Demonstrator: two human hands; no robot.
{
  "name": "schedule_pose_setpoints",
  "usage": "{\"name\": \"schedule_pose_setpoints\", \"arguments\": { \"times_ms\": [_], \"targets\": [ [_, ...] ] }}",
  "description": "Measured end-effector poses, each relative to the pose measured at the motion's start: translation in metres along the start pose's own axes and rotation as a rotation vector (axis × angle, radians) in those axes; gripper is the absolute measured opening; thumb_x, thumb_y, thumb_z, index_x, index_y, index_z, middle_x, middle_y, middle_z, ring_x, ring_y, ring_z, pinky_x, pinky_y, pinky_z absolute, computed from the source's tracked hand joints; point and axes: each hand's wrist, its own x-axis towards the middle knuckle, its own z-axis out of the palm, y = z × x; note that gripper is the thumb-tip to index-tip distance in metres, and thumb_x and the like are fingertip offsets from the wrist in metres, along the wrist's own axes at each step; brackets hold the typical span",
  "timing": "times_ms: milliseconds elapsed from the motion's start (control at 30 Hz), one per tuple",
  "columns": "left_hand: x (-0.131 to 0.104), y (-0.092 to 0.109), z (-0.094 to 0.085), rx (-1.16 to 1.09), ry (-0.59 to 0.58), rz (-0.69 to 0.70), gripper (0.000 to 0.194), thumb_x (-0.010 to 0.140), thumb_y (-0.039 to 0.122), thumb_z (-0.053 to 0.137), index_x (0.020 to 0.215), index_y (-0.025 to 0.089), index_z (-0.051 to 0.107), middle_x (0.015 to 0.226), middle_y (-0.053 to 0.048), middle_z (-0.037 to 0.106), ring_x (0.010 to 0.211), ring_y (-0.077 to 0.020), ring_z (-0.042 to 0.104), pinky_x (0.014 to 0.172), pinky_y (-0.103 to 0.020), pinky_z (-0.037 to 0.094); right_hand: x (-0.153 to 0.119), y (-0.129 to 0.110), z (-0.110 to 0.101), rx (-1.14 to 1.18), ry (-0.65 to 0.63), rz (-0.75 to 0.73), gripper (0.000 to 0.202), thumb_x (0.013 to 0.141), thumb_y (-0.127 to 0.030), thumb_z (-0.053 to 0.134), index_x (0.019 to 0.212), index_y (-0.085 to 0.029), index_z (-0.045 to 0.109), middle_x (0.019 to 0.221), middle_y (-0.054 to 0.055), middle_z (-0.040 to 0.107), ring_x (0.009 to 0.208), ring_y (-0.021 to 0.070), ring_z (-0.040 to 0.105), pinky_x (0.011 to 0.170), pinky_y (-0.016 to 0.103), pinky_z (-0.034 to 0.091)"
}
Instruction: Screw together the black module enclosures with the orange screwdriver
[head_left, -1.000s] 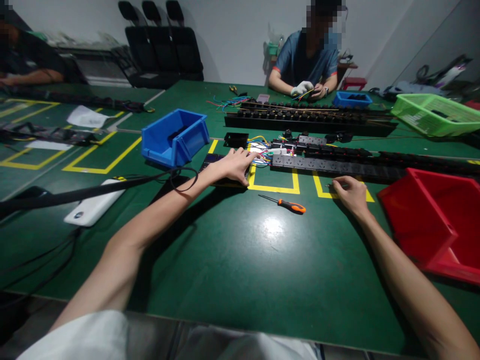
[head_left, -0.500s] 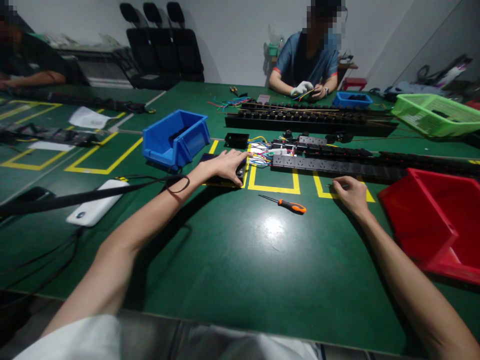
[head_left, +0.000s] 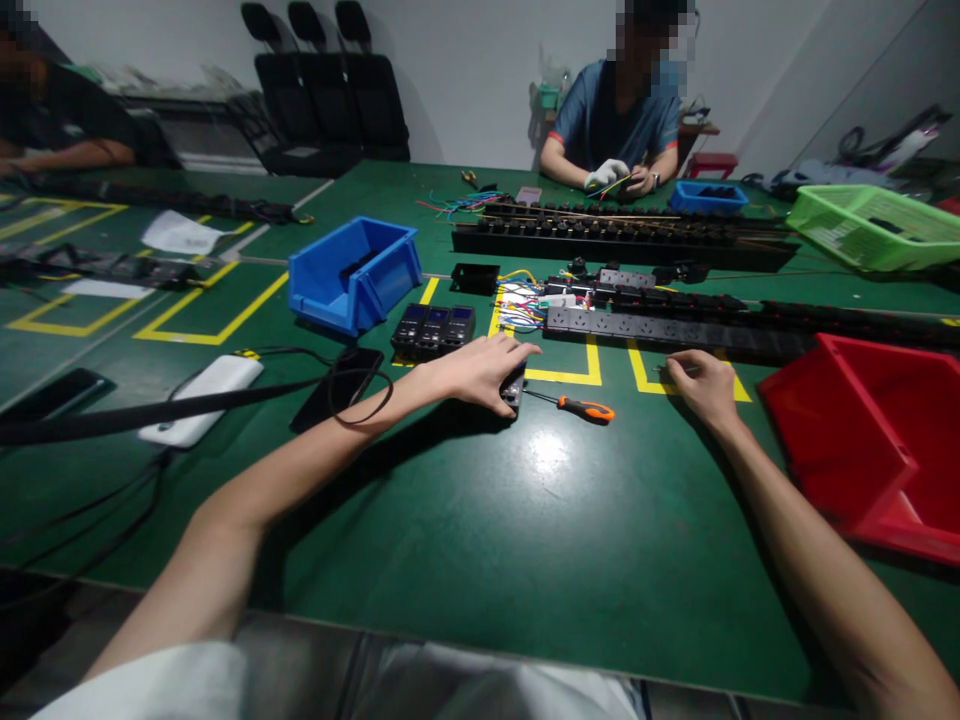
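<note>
My left hand [head_left: 487, 372] is closed over a small black module [head_left: 514, 388], mostly hidden under the palm, at the table's middle. Several similar black modules with dark display windows [head_left: 433, 330] stand in a row to its left. An orange-and-black screwdriver [head_left: 585, 409] lies just right of that hand, its shaft pointing at the module. My right hand [head_left: 701, 385] rests on the table with thumb and fingers pinched; a tiny thin tip shows at the fingers, too small to name. Beyond both hands lies a long black socket strip [head_left: 637, 328] with coloured wires [head_left: 523, 310] at its left end.
A blue bin [head_left: 352, 275] stands at left, a red bin [head_left: 862, 440] at right, a green basket [head_left: 877, 225] farther back. A white device [head_left: 202, 400], a black phone [head_left: 337, 388] and a strap lie left. Across the table a person [head_left: 611, 130] handles wires, one hand gloved.
My left hand has moved right and nearer, bringing one black module from the row beside the screwdriver. The remaining modules are now uncovered. My right hand has stayed in place.
</note>
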Motion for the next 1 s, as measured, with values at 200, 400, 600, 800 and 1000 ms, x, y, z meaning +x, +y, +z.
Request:
{"name": "schedule_pose_setpoints", "arguments": {
  "times_ms": [200, 400, 600, 800, 1000],
  "targets": [
    [-0.013, 0.021, 0.008, -0.118, 0.021, -0.01, 0.098, 0.069, 0.052, 0.079, 0.148, 0.017, 0.033, 0.136, -0.018, 0.055, 0.125, -0.0348, 0.052, 0.104, -0.043, 0.044, 0.0, 0.0, 0.001, 0.001, 0.008, -0.009, 0.021, 0.086, -0.036, 0.059, 0.088, -0.021, 0.073, 0.087, 0.009, 0.077, 0.075, 0.0256, 0.07, 0.07, 0.038, 0.055],
    [-0.027, 0.015, 0.028, -0.41, 0.153, -0.033, 0.103, 0.068, 0.056, 0.081, 0.149, 0.018, 0.029, 0.146, -0.019, 0.044, 0.134, -0.0365, 0.047, 0.112, -0.051, 0.041, -0.001, -0.006, -0.001, 0.031, 0.006, -0.018, 0.021, 0.083, -0.036, 0.061, 0.085, -0.018, 0.072, 0.086, 0.011, 0.075, 0.073, 0.025, 0.068, 0.071, 0.039, 0.054],
    [-0.044, 0.016, 0.042, -0.482, 0.436, 0.13, 0.1, 0.064, 0.045, 0.087, 0.145, 0.023, 0.032, 0.141, -0.019, 0.045, 0.132, -0.0373, 0.048, 0.11, -0.057, 0.042, -0.008, -0.054, -0.007, 0.203, 0.0, -0.033, 0.021, 0.086, -0.036, 0.061, 0.09, -0.019, 0.072, 0.094, 0.012, 0.073, 0.079, 0.0244, 0.067, 0.081, 0.044, 0.054],
    [-0.052, 0.046, 0.069, -0.724, 0.792, 0.305, 0.123, 0.044, 0.044, 0.097, 0.146, 0.035, 0.028, 0.145, -0.016, 0.038, 0.137, -0.0382, 0.043, 0.106, -0.059, 0.046, -0.064, -0.169, 0.007, 0.585, -0.305, -0.028, 0.04, 0.096, -0.047, 0.056, 0.126, -0.022, 0.064, 0.103, 0.009, 0.075, 0.084, 0.0207, 0.072, 0.076, 0.038, 0.06],
    [-0.052, 0.089, 0.077, -1.149, 0.642, 0.111, 0.121, 0.053, 0.033, 0.096, 0.151, 0.038, 0.026, 0.158, -0.014, 0.022, 0.145, -0.0403, 0.033, 0.104, -0.051, 0.052, -0.106, -0.22, 0.017, 1.042, -0.484, 0.203, 0.042, 0.085, -0.049, 0.072, 0.117, -0.022, 0.066, 0.111, 0.008, 0.073, 0.096, 0.023, 0.071, 0.082, 0.037, 0.06]
  ]
}}
